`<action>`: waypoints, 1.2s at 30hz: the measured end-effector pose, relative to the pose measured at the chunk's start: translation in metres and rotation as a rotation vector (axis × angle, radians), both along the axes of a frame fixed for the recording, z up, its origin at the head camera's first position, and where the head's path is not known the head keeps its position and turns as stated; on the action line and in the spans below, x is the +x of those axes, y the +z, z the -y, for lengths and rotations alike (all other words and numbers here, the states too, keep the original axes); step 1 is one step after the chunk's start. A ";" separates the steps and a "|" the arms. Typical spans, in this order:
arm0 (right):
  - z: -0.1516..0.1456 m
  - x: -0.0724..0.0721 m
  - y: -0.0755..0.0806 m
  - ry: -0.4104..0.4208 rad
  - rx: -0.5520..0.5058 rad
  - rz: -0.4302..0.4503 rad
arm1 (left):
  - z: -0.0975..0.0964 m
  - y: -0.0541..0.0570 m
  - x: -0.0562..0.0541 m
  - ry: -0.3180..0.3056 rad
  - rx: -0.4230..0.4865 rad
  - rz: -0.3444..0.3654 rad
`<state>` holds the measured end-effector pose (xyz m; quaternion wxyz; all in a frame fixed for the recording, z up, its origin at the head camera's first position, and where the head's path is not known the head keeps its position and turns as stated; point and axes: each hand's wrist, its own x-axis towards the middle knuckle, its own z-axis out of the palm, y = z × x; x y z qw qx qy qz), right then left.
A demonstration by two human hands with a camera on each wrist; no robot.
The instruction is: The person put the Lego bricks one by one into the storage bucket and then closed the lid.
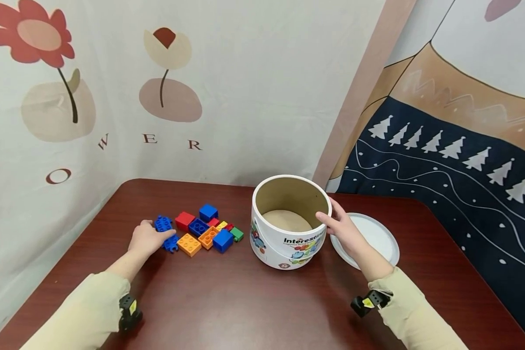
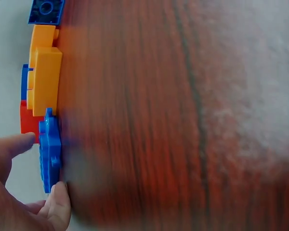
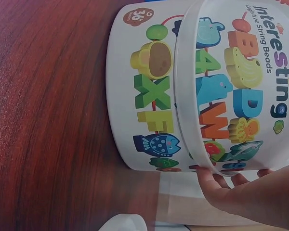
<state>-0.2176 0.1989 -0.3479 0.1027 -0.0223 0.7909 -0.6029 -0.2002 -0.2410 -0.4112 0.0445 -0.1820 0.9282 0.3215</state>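
A white bucket (image 1: 269, 243) with "Interesting" and colourful pictures printed on it stands upright on the table, its inside bare down to the bottom. My right hand (image 1: 343, 227) grips its right rim, thumb over the edge and fingers against the outer wall (image 3: 149, 91). On the left, my left hand (image 1: 145, 238) is at a blue studded toy piece (image 1: 170, 243), with thumb and fingertips spread on either side of it (image 2: 50, 151). Another blue piece (image 1: 163, 223) lies just beyond. An orange block (image 1: 189, 245) sits beside them.
Several more building blocks lie in a loose group, including a red block (image 1: 184, 220), a blue block (image 1: 223, 241) and a green block (image 1: 236, 234). A round white lid (image 1: 382, 238) lies flat right of the bucket. Printed cloth (image 1: 253, 87) hangs behind the table (image 1: 245, 306).
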 end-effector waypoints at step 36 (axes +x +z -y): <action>-0.002 -0.004 -0.004 0.002 -0.004 -0.013 | 0.015 -0.001 -0.002 -0.037 -0.137 -0.078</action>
